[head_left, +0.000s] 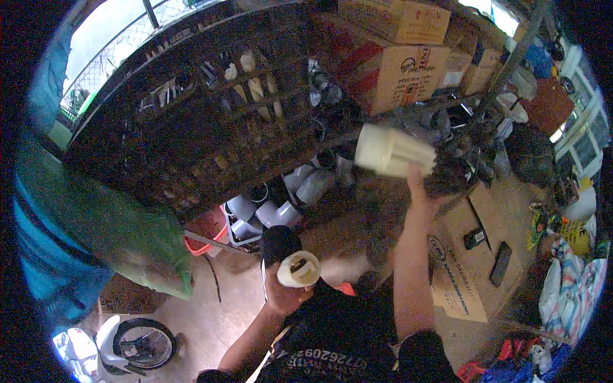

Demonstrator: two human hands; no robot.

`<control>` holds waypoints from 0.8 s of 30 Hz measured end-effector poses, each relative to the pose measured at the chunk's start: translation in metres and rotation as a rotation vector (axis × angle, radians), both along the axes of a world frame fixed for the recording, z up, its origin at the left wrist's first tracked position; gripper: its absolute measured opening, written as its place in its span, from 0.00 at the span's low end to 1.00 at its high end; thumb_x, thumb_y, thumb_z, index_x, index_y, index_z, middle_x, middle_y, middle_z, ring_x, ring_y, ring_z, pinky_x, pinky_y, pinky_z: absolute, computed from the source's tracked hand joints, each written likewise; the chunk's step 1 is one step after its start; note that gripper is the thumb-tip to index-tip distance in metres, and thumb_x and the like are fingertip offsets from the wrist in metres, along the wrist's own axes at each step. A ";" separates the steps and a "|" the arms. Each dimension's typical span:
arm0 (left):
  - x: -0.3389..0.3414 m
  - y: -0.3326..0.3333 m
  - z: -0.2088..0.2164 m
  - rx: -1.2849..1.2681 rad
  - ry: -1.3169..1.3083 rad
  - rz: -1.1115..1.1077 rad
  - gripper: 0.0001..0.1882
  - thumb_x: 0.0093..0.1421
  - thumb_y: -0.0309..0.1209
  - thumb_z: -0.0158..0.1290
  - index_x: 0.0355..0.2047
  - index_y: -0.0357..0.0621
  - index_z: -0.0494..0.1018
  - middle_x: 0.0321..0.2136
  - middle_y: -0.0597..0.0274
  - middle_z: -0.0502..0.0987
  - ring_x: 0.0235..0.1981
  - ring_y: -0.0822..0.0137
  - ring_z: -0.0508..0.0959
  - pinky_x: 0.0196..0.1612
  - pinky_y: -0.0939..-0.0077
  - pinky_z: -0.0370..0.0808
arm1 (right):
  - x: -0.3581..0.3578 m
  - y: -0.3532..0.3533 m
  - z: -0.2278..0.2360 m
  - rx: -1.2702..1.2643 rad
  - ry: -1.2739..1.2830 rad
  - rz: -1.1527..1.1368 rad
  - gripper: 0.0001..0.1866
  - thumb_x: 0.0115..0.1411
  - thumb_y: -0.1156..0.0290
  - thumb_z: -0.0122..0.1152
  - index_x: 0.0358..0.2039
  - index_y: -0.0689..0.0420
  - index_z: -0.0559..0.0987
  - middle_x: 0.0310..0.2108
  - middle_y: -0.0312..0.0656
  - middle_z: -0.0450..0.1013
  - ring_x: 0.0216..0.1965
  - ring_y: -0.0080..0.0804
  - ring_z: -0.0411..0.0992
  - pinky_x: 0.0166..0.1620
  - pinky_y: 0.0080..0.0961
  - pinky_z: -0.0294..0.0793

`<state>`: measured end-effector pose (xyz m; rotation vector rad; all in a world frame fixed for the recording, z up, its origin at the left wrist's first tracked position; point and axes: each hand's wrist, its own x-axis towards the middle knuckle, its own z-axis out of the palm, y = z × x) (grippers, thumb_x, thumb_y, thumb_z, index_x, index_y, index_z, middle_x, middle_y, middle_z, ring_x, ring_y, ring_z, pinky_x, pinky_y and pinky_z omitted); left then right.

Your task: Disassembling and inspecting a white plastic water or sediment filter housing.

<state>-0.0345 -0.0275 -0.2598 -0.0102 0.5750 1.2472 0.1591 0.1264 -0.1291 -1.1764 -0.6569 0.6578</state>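
Observation:
In my left hand (283,295), fingers closed, is a small cream plastic cylinder (307,276); its round end faces up, with a dark slot inside it. A dark rounded object (281,241) sits just beyond that hand; I cannot tell what it is. Out in front and to the right, my right hand (418,185) grips a larger cream plastic cylinder (383,151) by its near right end. This larger piece is tilted sideways and slightly blurred, with a notched end near my fingers. The two pieces are well apart.
A dark rack (191,127) with small fittings stands at the left front. Grey pipe fittings (274,214) fill a crate beside a red basin (207,230). Cardboard boxes (408,73) are stacked behind. Flat cardboard (456,284) holds two dark handheld devices. A motorbike wheel (147,345) is lower left.

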 end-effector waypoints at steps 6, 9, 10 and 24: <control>0.000 -0.009 -0.009 0.057 0.024 -0.056 0.31 0.49 0.57 0.40 0.45 0.46 0.64 0.32 0.56 0.71 0.24 0.64 0.70 0.17 0.79 0.63 | -0.036 0.092 0.002 0.427 -0.387 0.096 0.35 0.39 0.62 0.72 0.43 0.69 0.67 0.42 0.48 0.68 0.43 0.35 0.65 0.49 0.31 0.62; -0.003 -0.009 0.001 0.034 -0.008 -0.086 0.31 0.49 0.56 0.41 0.45 0.49 0.65 0.34 0.58 0.71 0.25 0.65 0.69 0.18 0.78 0.63 | -0.052 0.105 -0.018 0.188 -0.631 0.151 0.31 0.39 0.63 0.71 0.40 0.68 0.68 0.36 0.51 0.70 0.39 0.40 0.68 0.45 0.32 0.65; -0.005 -0.011 0.005 0.049 -0.036 -0.120 0.30 0.49 0.56 0.41 0.46 0.50 0.65 0.34 0.59 0.70 0.26 0.65 0.69 0.19 0.78 0.63 | -0.053 0.107 -0.019 0.188 -0.633 0.165 0.31 0.39 0.63 0.71 0.40 0.68 0.68 0.36 0.51 0.70 0.39 0.40 0.68 0.45 0.32 0.65; -0.005 0.017 0.030 0.141 -0.107 -0.080 0.30 0.48 0.56 0.39 0.45 0.49 0.65 0.35 0.60 0.72 0.26 0.63 0.70 0.17 0.77 0.62 | 0.014 0.005 -0.038 0.019 -0.328 0.138 0.35 0.44 0.57 0.67 0.48 0.64 0.65 0.48 0.45 0.64 0.48 0.37 0.63 0.53 0.32 0.59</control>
